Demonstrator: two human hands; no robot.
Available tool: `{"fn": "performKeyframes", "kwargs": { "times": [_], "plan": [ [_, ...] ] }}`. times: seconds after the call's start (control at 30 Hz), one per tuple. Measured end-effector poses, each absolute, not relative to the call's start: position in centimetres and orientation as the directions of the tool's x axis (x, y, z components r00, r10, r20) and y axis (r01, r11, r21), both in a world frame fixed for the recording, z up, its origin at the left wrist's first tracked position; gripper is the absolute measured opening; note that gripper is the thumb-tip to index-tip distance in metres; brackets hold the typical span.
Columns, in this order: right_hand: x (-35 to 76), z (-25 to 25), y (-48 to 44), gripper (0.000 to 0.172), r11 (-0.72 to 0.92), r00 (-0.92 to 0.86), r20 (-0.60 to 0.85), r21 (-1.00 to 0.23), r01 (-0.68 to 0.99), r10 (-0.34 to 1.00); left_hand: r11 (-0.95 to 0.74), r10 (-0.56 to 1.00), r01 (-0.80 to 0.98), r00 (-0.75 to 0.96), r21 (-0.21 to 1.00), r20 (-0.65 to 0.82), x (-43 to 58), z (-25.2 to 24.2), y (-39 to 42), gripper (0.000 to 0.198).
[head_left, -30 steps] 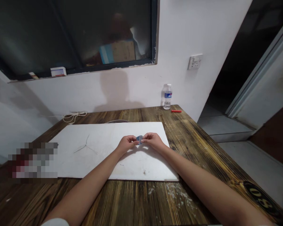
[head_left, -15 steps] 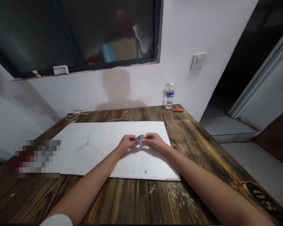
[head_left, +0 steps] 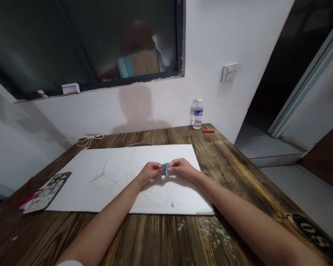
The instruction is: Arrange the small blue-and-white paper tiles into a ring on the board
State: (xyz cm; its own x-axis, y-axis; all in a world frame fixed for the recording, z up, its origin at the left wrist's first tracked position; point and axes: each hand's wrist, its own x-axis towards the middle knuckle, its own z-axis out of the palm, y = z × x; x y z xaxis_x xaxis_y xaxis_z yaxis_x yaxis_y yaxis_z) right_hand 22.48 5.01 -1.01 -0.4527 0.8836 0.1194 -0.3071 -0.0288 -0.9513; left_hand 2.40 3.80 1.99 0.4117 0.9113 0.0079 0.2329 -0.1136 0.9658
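Observation:
Between my two hands is a small blue-and-silver patterned piece (head_left: 165, 169), too small to name for certain. My left hand (head_left: 150, 173) pinches its left edge between thumb and fingers. On the opposite edge, the thumb and fingers of my right hand (head_left: 180, 166) are closed as well. Both hands hold it up just over a white board (head_left: 127, 195), casting a shadow there. The board lies on a dark wooden table (head_left: 150, 236).
Left on the board are thin wire-like strands (head_left: 103, 173); a phone-like patterned slab (head_left: 51, 192) overlaps its left edge. A water bottle (head_left: 198, 117) and a red stick (head_left: 208, 130) stand and lie at the back right. A white cord (head_left: 88, 139) is coiled at the back left.
The blue-and-silver piece has turned a little between my fingers and shows a wider face. My hands stay nearly in place, while the whole view has shifted slightly.

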Motion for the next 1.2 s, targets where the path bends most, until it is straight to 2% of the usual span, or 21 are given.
{"fn": "performKeyframes", "kwargs": {
  "times": [0.23,0.43,0.67,0.9,1.0,1.1,1.2],
  "plan": [
    [22.5,-1.1,5.1,0.031,-0.036,-0.442,0.103,-0.955,-0.294,0.891,-0.161,0.905,0.237,0.422,0.958,0.047,2.6,2.4,3.5,0.041],
    [21.8,-1.4,5.2,0.034,0.024,-0.359,0.115,-0.969,-0.247,0.926,-0.194,0.959,0.299,0.257,0.934,0.117,3.1,1.9,3.4,0.038],
    [21.6,-1.7,5.4,0.032,0.104,-0.262,0.153,-0.976,-0.189,0.953,-0.292,0.955,0.376,0.160,0.879,0.249,3.3,1.3,3.5,0.030],
    [21.6,-1.8,5.6,0.030,0.151,-0.193,0.179,-0.977,-0.150,0.965,-0.281,0.960,0.389,0.118,0.877,0.255,3.4,1.6,3.5,0.030],
    [21.7,-1.9,5.6,0.028,0.177,-0.099,0.190,-0.976,-0.125,0.977,-0.268,0.962,0.405,0.068,0.874,0.264,3.4,1.6,3.5,0.029],
    [21.8,-1.8,5.4,0.024,0.217,0.001,0.217,-0.975,-0.043,0.976,-0.238,0.965,0.429,0.005,0.871,0.262,3.4,1.6,3.6,0.029],
    [21.8,-1.5,5.1,0.019,0.278,0.001,0.279,-0.955,0.101,0.960,-0.228,0.969,0.448,0.016,0.864,0.247,3.5,1.5,3.6,0.029]
  ]
}}
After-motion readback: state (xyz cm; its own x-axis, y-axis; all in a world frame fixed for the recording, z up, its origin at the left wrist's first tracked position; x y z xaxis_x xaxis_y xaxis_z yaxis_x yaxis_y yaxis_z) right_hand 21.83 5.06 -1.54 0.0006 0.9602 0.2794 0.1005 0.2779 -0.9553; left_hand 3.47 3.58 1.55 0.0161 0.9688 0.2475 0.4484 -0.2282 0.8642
